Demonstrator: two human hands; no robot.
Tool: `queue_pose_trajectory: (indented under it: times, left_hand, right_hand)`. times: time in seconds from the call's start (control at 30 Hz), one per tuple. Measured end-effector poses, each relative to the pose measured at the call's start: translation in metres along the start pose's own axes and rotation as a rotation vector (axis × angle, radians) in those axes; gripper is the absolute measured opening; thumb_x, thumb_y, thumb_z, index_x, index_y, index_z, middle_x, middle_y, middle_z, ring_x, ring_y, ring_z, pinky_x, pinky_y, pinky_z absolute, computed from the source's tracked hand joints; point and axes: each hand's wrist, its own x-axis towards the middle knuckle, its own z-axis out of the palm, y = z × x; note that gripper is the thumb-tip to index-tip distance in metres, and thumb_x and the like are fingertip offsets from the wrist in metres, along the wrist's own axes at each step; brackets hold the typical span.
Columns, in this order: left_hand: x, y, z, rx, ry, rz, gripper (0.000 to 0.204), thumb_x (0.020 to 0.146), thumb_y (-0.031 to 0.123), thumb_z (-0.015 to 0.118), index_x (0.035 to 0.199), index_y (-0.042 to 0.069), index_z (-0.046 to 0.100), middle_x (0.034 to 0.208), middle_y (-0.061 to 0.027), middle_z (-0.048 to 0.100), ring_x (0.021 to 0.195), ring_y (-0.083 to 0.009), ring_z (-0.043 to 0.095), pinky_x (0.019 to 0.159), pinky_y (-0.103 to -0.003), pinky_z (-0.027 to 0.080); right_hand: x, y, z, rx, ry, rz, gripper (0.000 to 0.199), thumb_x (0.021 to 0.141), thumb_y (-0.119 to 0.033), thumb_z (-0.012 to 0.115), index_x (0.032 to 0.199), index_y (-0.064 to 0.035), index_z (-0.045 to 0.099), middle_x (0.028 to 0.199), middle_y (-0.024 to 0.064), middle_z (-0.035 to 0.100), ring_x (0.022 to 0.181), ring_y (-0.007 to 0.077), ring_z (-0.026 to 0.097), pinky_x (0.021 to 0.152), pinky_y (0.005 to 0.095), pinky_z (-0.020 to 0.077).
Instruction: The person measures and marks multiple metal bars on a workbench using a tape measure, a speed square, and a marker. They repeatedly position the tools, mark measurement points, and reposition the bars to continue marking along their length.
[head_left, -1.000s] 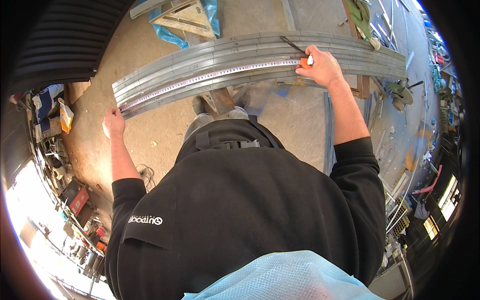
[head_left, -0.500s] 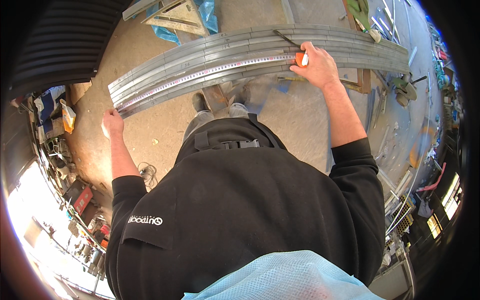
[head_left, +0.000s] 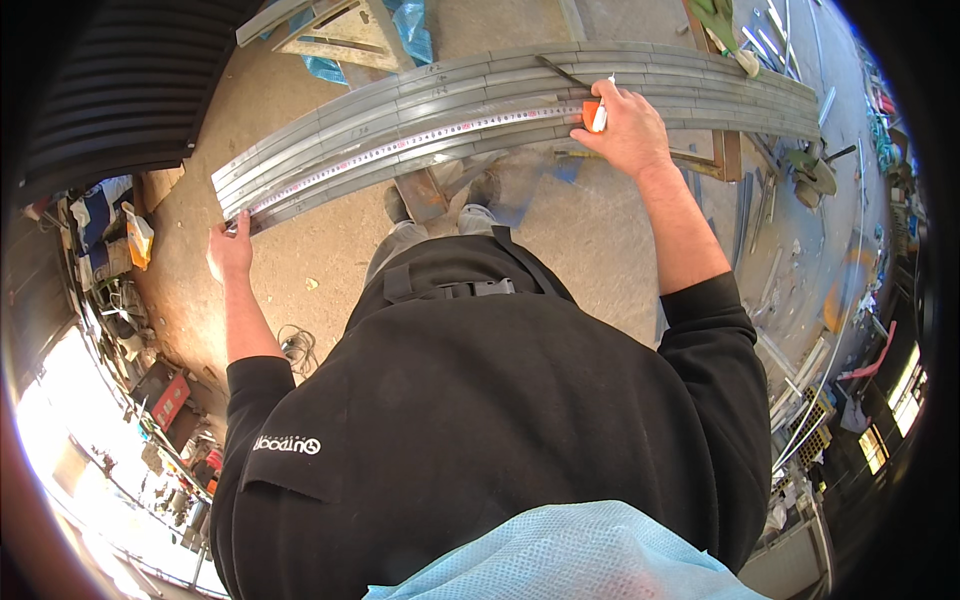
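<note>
Around bars: triangular frame (head_left: 352, 42) and blue sheeting (head_left: 408, 30) beyond the bars, upper left; green cloth (head_left: 714, 22) at their far right side; corrugated dark panel (head_left: 110, 95) far left.
Floor: cable coil (head_left: 298, 346) near left forearm; orange-white bag (head_left: 139, 238) farther left; loose lengths and clutter along right side.
In the way: dark thin tool (head_left: 562, 70) lies across the bars, one end near the right hand's fingers.
Tape measure (head_left: 594, 116): case over the bars right of centre, blade run out along them to the left end.
Right hand (head_left: 632, 130): partly closed, fingers curled round the case.
Left hand (head_left: 230, 248): fingers bent in, nearly closed, at the left end of the bars by the blade's end; can't tell if it grips blade or bar.
Counts: 2 hands, 1 tape measure, 1 dark thin tool, 2 shoes (head_left: 484, 190); metal bars (head_left: 470, 95) several, side by side, exact number unclear.
Hidden: blade tip at left fingers; part of case under right hand; supports mostly under bars.
Cut off: light blue fabric (head_left: 560, 555), lower edge.
Hard to make out: left-side clutter, glare there.
</note>
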Motion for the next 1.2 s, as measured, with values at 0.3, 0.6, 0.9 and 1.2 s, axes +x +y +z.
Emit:
queue_pose_trajectory:
  times: [0.3, 0.6, 0.9, 1.2]
  left_hand:
    - [-0.001, 0.002, 0.003, -0.015, -0.004, -0.021, 0.092, 0.093, 0.078, 0.076, 0.142, 0.001, 0.071, 0.118, -0.016, 0.083, 0.117, -0.0351, 0.079, 0.101, -0.049, 0.06]
    - [0.001, -0.001, 0.006, -0.017, 0.008, -0.017, 0.093, 0.091, 0.078, 0.078, 0.142, 0.0, 0.071, 0.117, -0.0153, 0.083, 0.116, -0.0344, 0.079, 0.101, -0.048, 0.06]
    - [-0.004, 0.002, 0.006, -0.108, 0.016, 0.001, 0.102, 0.09, 0.075, 0.081, 0.163, 0.011, 0.05, 0.116, -0.0102, 0.077, 0.113, -0.0335, 0.075, 0.099, -0.051, 0.058]
    - [-0.012, 0.011, 0.007, -0.157, 0.144, 0.257, 0.055, 0.095, 0.046, 0.084, 0.142, 0.02, 0.069, 0.125, -0.007, 0.071, 0.115, -0.0308, 0.072, 0.095, -0.049, 0.059]
  right_hand:
    - [-0.004, 0.0, 0.0, 0.026, 0.017, -0.001, 0.065, 0.082, -0.038, 0.098, 0.133, -0.0133, 0.064, 0.12, 0.0097, 0.078, 0.119, 0.0339, 0.071, 0.1, 0.0498, 0.0587]
    - [-0.003, 0.007, 0.006, 0.046, 0.028, -0.009, 0.067, 0.081, -0.038, 0.098, 0.134, -0.0129, 0.064, 0.122, 0.0112, 0.078, 0.12, 0.0347, 0.071, 0.102, 0.0498, 0.0581]
    - [-0.001, 0.013, 0.007, 0.111, 0.035, -0.013, 0.071, 0.08, -0.036, 0.098, 0.137, -0.012, 0.064, 0.128, 0.0117, 0.077, 0.125, 0.0371, 0.068, 0.105, 0.0501, 0.0561]
    - [-0.001, 0.007, 0.003, 0.103, 0.006, 0.063, 0.073, 0.079, -0.034, 0.099, 0.139, -0.0121, 0.063, 0.128, 0.0119, 0.077, 0.125, 0.0373, 0.067, 0.106, 0.0506, 0.0547]
